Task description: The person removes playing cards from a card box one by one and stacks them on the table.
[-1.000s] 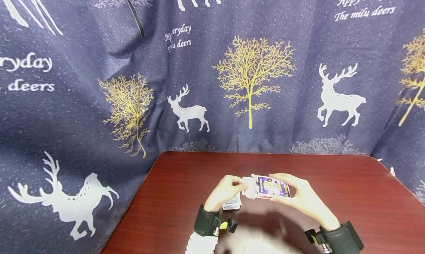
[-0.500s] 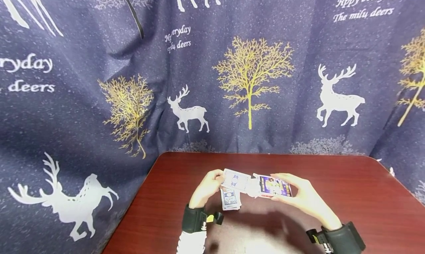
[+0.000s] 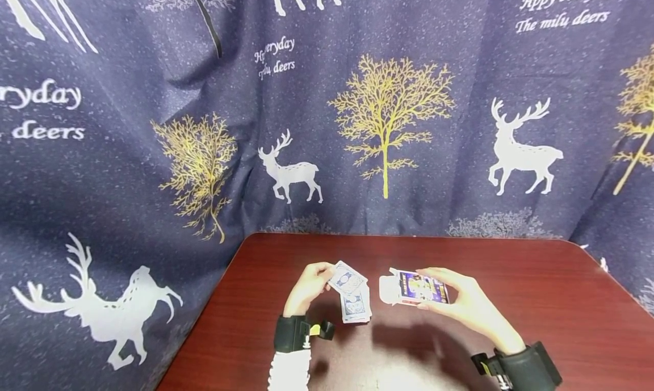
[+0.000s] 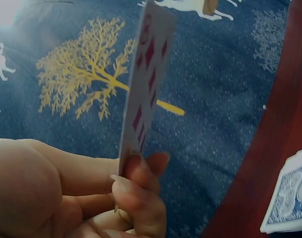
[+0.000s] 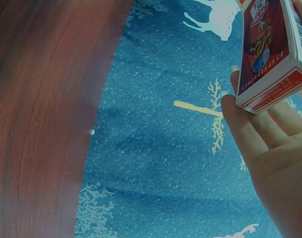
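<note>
My left hand pinches a playing card by its edge, blue patterned back facing up. In the left wrist view, the card's face shows red diamonds, and thumb and fingers meet at its lower end. A stack of cards, also back up, lies on the table just below and partly overlapped by the held card. My right hand grips a card box between thumb and fingers, its white flap open toward the left. The right wrist view shows the box's red side and printed end.
Both hands are over a reddish-brown table. A dark blue curtain with white deer and yellow trees hangs behind and to the left of it. Black camera straps sit on the wrists.
My left hand has moved left, away from the box's open end, bringing the card out over the stack. The right hand and box have stayed nearly still.
</note>
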A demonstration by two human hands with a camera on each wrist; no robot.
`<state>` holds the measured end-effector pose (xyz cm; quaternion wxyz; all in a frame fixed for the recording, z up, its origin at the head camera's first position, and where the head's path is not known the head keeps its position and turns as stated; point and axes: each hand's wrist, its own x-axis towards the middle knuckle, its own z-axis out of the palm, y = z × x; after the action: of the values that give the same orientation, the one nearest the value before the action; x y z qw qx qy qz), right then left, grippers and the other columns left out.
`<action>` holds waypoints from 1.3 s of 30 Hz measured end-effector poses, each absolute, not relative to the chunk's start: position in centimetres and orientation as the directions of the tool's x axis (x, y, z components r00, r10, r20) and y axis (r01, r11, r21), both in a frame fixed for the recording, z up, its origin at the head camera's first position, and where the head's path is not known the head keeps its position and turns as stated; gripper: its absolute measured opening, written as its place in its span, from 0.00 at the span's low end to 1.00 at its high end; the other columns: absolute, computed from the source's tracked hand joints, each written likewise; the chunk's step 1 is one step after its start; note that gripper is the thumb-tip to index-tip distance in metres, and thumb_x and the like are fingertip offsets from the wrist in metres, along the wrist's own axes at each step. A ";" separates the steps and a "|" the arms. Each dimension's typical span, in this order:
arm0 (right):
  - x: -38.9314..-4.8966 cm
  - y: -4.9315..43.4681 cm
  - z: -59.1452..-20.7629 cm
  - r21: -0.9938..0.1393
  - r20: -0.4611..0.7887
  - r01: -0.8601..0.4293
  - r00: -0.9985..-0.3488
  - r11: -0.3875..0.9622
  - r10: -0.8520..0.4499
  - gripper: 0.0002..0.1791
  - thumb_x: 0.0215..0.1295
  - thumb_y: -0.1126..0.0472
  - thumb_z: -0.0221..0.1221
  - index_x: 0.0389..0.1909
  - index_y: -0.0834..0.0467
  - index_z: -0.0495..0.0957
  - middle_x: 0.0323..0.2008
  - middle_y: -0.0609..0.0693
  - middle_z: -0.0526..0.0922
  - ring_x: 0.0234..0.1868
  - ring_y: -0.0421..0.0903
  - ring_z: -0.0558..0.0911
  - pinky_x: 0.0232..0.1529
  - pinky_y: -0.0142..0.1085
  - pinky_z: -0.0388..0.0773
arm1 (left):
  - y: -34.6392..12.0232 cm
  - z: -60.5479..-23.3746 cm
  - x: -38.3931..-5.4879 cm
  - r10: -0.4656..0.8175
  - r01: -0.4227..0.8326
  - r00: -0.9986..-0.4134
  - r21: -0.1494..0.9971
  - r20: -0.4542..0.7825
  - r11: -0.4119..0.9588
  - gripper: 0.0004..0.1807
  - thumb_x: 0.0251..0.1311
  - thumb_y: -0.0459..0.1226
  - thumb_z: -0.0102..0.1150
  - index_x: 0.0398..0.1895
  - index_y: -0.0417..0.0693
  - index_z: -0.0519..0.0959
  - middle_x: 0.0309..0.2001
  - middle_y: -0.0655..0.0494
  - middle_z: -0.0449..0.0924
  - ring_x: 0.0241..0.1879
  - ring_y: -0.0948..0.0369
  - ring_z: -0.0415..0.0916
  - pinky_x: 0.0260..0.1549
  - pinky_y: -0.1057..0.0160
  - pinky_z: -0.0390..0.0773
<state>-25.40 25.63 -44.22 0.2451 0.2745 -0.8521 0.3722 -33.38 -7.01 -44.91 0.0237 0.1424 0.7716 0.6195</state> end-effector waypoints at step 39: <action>-25.7 25.5 -45.0 -0.525 0.584 -0.625 -0.758 0.579 -0.289 0.30 0.47 0.56 0.74 0.55 0.49 0.79 0.49 0.44 0.83 0.42 0.33 0.78 0.41 0.25 0.73 | -3.4 -51.1 -37.1 -0.020 0.178 -0.962 0.676 0.274 0.715 0.11 0.38 0.42 0.78 0.16 0.50 0.82 0.21 0.57 0.79 0.24 0.58 0.74 0.22 0.60 0.70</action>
<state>-25.71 25.52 -44.96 0.2241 0.2657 -0.8597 0.3743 -37.14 -3.38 -51.06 -0.1317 0.0433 0.9165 0.3753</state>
